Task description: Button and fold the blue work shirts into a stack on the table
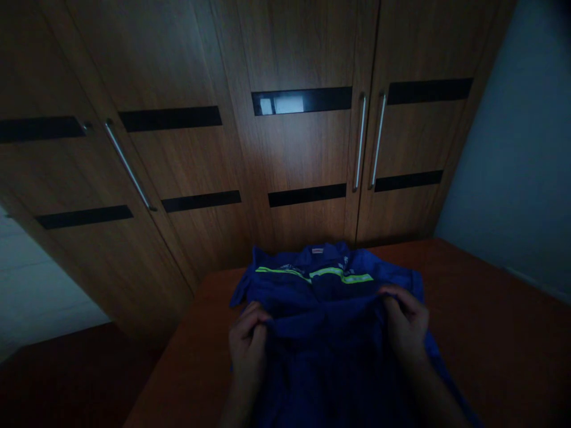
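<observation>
A dark blue work coverall (285, 291) with a collar and yellow-green reflective chest strips lies on the reddish-brown table (482, 309), its collar pointing away from me. My left hand (250, 339) pinches the cloth on the left side, below the chest strip. On the right, my right hand (405, 318) grips the cloth at about the same level. Between both hands the fabric is raised into a loose fold. Toward me the cloth runs down out of the frame, and its lower part is too dark to make out.
A wooden wardrobe (294, 154) with black inlays and metal handles (360, 142) stands right behind the table. A pale wall (517, 178) rises on the right, and another whitish wall (31, 285) shows at the left. The floor at lower left is dark.
</observation>
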Tool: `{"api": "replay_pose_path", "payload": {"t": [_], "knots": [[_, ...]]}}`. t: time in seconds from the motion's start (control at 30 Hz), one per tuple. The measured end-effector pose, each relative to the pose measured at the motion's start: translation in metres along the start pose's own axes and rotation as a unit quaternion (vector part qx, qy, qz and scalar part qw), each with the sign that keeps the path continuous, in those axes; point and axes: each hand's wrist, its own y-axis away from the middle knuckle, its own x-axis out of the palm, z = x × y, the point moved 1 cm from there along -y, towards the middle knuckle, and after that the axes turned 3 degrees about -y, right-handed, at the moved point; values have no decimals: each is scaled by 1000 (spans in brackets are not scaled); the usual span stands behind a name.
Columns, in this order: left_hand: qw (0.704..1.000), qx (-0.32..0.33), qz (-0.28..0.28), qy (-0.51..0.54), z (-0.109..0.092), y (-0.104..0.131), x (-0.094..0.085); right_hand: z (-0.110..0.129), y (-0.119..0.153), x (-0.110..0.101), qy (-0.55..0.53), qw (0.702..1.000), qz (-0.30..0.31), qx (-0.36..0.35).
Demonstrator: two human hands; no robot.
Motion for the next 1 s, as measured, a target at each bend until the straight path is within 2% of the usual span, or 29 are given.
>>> {"api": "replay_pose_path", "payload": {"t": [0.1, 0.13, 0.2, 0.27, 0.33, 0.4, 0.43, 0.53, 0.63, 0.77, 1.0], "knots": [[994, -58, 76, -61, 4, -2, 0, -6, -1, 9, 90, 989, 118, 13], [983, -82, 113, -119, 6, -2, 1, -8, -2, 13, 141, 977, 158, 7], [943, -117, 176, -258, 10, -2, 5, -11, -2, 18, 237, 948, 210, -25], [898, -119, 206, -370, 10, 0, 8, -9, 0, 21, 296, 927, 218, -75], [878, -91, 194, -427, 6, 2, 10, 1, 4, 23, 318, 920, 191, -125], [881, -36, 157, -444, -2, 3, 12, 17, 11, 26, 289, 925, 166, -185], [888, -4, 138, -439, -7, 4, 15, 26, 16, 28, 256, 926, 173, -218], [915, 80, 117, -377, -18, 11, 27, 45, 31, 40, 159, 910, 258, -281], [939, 114, 165, -279, -22, 22, 47, 48, 41, 50, 173, 903, 312, -240], [948, 77, 228, -207, -17, 35, 66, 39, 42, 55, 218, 896, 355, -153], [950, 29, 231, -208, 0, 31, 71, 27, 35, 53, 117, 904, 405, -68]]}}
